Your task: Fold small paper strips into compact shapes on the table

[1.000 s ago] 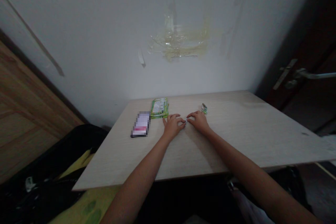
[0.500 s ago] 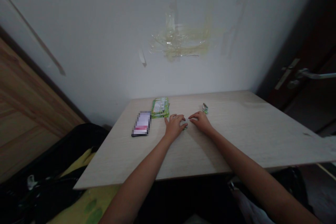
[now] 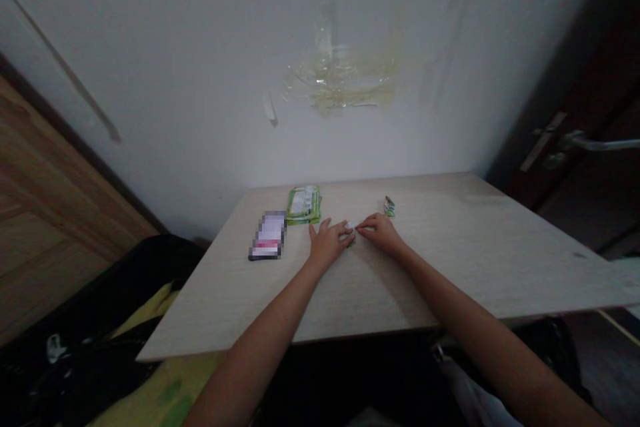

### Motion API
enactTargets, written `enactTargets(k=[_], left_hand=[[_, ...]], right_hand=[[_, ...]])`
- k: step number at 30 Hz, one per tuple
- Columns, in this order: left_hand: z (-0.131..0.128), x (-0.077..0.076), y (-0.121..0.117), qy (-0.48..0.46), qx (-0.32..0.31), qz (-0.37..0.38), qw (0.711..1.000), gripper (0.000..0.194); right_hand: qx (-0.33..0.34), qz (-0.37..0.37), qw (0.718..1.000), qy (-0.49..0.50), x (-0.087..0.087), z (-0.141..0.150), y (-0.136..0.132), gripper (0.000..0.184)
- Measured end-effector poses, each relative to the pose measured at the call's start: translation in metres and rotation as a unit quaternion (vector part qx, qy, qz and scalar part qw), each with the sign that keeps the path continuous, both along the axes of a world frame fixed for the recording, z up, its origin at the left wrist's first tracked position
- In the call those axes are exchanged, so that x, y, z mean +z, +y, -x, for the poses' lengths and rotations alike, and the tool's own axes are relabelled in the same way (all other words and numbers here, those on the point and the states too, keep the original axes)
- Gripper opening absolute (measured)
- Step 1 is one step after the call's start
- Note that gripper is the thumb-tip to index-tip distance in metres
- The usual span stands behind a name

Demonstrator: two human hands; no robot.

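My left hand [image 3: 329,242] rests on the table with its thumb and forefinger closed about a small white-and-green packet [image 3: 351,225]; the other fingers are spread, and they hide much of it. From the other side, my right hand [image 3: 381,233] pinches at the packet's right edge with thumb and fingertips together. Just beyond my right hand lies a small folded green-and-white packet [image 3: 389,207]. A stack of flat green packets [image 3: 303,204] is behind and left of my left hand.
A phone [image 3: 269,235] with a blurred-out screen lies left of the stack on the pale wooden table [image 3: 450,260]. Behind the table stands a wall [image 3: 200,113] with old tape on it. A door handle [image 3: 600,143] is at the right.
My right hand's fingertips have moved left and closed at the packet's edge. My left hand has shifted slightly left, and more of the packet's white part shows between the hands.
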State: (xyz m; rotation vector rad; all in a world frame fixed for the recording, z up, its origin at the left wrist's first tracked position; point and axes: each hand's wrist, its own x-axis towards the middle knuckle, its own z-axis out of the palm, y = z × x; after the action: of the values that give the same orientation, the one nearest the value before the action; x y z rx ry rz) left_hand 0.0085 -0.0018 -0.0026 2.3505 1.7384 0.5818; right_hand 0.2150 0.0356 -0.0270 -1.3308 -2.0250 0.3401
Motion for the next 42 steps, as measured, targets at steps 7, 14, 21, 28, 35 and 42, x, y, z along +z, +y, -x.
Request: enactTargets(k=[7,14,21,28,35,42], left_hand=[[0.004,0.005,-0.001,0.032,0.003,0.02,0.999,0.039],[0.003,0.009,-0.003,0.044,0.018,0.019,0.999,0.04],[0.004,0.011,-0.002,0.037,0.011,0.03,0.999,0.041],[0.005,0.01,-0.002,0.03,0.008,0.04,0.999,0.04],[0.007,0.008,0.001,0.022,0.004,0.043,0.999,0.042],[0.007,0.01,0.003,0.023,0.007,0.06,0.998,0.043]], right_hand=[[0.018,-0.011,1.0,0.003,-0.001,-0.001,-0.001,0.02],[0.06,-0.011,0.998,-0.01,-0.003,-0.006,0.005,0.016],[0.013,-0.018,0.999,-0.038,0.001,-0.001,-0.002,0.013],[-0.015,-0.023,0.997,-0.078,0.006,0.003,-0.005,0.016],[-0.03,-0.02,0.995,-0.097,0.008,0.007,-0.006,0.022],[-0.049,-0.023,0.993,-0.107,0.009,0.008,-0.008,0.025]])
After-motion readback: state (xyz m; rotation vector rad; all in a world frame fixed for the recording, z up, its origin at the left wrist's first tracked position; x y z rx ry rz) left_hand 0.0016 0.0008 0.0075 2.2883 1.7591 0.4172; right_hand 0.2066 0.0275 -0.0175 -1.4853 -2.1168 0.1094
